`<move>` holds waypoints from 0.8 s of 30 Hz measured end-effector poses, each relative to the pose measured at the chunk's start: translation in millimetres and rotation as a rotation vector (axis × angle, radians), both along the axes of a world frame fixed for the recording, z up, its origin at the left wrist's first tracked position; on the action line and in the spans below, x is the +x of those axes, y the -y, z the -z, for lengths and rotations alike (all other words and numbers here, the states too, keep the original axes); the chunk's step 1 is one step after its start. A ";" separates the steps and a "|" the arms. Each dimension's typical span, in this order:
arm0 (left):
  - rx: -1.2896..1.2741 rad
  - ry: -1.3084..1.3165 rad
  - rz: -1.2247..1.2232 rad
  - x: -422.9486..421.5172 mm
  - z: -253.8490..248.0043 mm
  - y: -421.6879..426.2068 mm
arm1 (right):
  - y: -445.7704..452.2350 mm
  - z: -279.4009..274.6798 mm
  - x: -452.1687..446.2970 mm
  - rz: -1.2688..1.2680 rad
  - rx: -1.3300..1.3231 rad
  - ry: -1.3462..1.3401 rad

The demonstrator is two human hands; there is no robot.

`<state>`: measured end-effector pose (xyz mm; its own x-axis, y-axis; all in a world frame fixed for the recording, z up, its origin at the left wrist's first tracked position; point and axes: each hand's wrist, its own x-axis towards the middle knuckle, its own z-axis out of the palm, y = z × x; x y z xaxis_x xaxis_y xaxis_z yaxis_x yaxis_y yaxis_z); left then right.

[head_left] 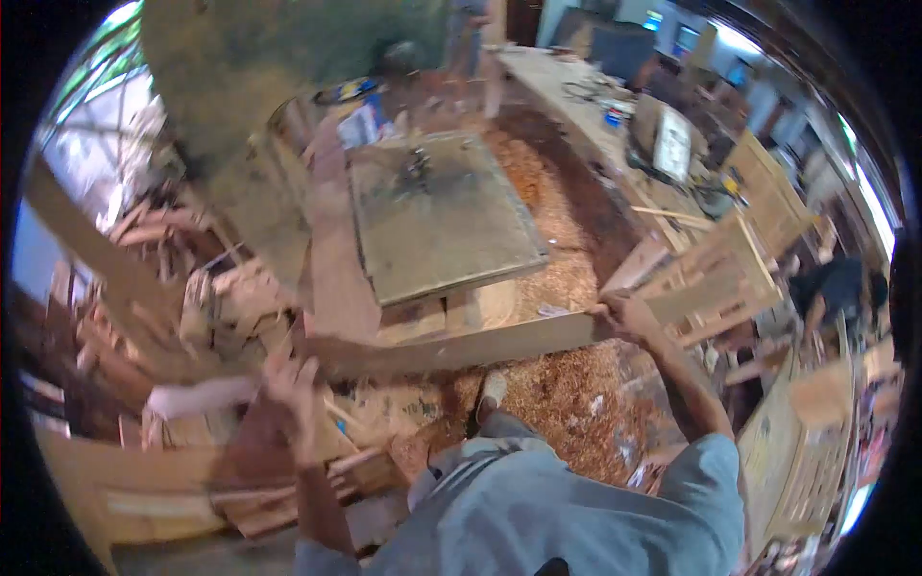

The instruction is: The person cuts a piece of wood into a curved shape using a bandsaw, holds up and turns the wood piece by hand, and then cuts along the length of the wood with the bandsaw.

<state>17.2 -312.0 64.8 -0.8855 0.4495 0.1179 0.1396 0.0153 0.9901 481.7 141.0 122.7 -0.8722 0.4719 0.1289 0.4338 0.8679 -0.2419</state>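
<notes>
A long, narrow wooden board stretches on edge across the space before my body. My right hand is closed on its upper edge, and part of the board runs on past that hand to the right. At the board's left end my left hand grips it, with the fingers blurred by motion. Just beyond the board stands a machine with a flat metal table. A dark fitting sits near the far part of that table.
Wood shavings cover the floor around my foot. Offcuts are heaped at the left. A long workbench holds tools at the back. Slatted wooden panels stand at the right, near another person bending down.
</notes>
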 end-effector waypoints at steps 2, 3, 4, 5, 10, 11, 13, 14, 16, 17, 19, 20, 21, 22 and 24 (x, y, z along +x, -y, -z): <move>-0.035 -0.328 -0.072 -7.9 28.6 -55.9 | -27.4 11.5 -2.0 0.166 -0.061 0.044; 0.099 -0.022 -0.097 -15.5 53.5 -91.0 | -41.0 16.2 -4.1 0.232 -0.104 0.047; -0.080 -0.084 -0.062 -12.1 41.1 -115.4 | -57.9 26.9 -3.7 0.259 -0.155 0.066; -0.166 -0.010 -0.087 3.0 12.5 -143.6 | -72.1 39.2 -6.9 0.292 -0.206 0.085; -0.369 -0.193 -0.135 -22.0 60.6 -246.9 | -104.1 80.1 -5.1 0.213 -0.364 0.265; -0.329 -0.190 -0.104 -19.2 67.9 -266.1 | -110.5 91.1 -0.3 0.219 -0.382 0.325; -0.488 -0.572 -0.155 -1.4 82.8 -295.1 | -118.4 108.6 12.8 0.251 -0.415 0.318; -0.635 -0.967 -0.205 8.6 90.9 -305.7 | -125.0 116.8 18.2 0.279 -0.445 0.302; -0.668 -0.849 0.378 50.9 65.8 -331.6 | -140.3 131.9 29.1 0.312 -0.457 0.424; -0.594 -0.935 0.526 84.3 60.3 -340.1 | -142.4 136.7 35.4 0.340 -0.454 0.538; -0.514 -1.020 0.672 114.0 58.7 -350.0 | -130.7 113.6 22.4 0.344 -0.458 0.572; -0.463 -1.041 0.724 118.6 62.5 -352.6 | -124.5 101.8 15.6 0.345 -0.448 0.604; -0.409 -1.059 0.776 120.4 65.9 -356.2 | -123.3 97.6 14.6 0.343 -0.452 0.611; -0.552 -1.046 0.698 102.4 65.7 -357.7 | -120.8 94.0 17.0 0.334 -0.517 0.555; -0.787 -0.937 0.467 33.9 71.7 -342.5 | -106.5 91.7 22.9 0.326 -0.595 0.517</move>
